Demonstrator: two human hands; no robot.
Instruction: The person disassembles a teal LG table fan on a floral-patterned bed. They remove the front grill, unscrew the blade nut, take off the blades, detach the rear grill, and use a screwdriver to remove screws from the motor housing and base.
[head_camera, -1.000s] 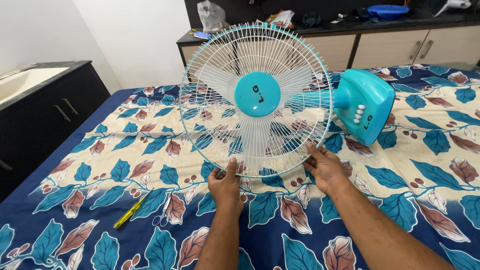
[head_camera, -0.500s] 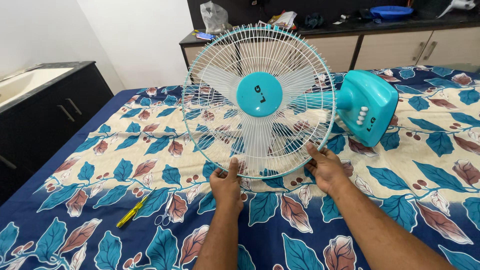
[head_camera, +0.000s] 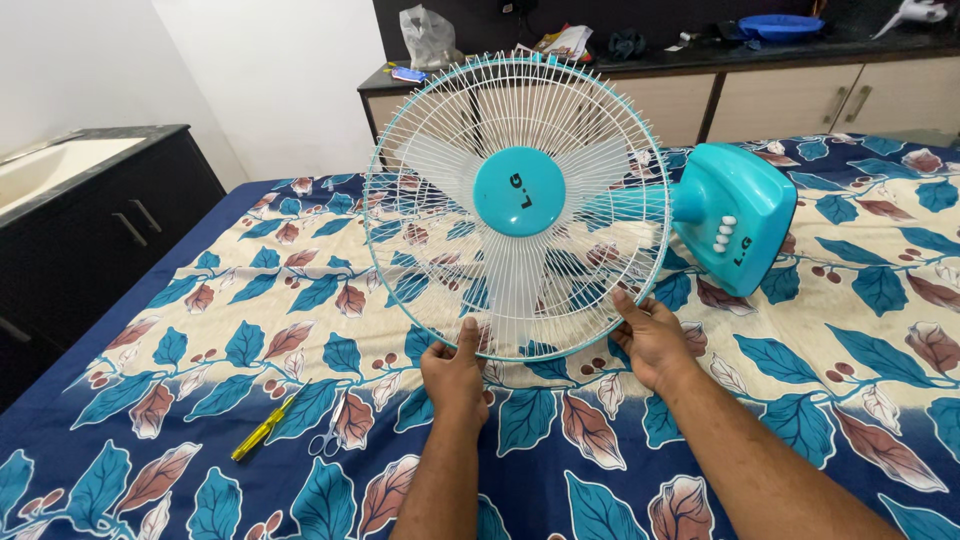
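A turquoise table fan lies on its side on a leaf-patterned bedsheet (head_camera: 800, 420). Its round white wire grille (head_camera: 430, 130) with a turquoise rim faces me, translucent blades and a turquoise centre cap (head_camera: 518, 191) behind the wires. The fan's base (head_camera: 735, 215) with white buttons points right. My left hand (head_camera: 455, 375) grips the grille's bottom rim, thumb up against the wires. My right hand (head_camera: 652, 340) holds the rim at the lower right, fingers spread on it.
A yellow-handled screwdriver (head_camera: 262, 428) and small scissors (head_camera: 328, 430) lie on the sheet left of my left arm. A dark cabinet with a sink (head_camera: 90, 215) stands at left. A cluttered counter with drawers (head_camera: 780, 85) runs behind the bed.
The view shifted slightly; the fan and both hands stay in nearly the same grip on the grille's lower rim.
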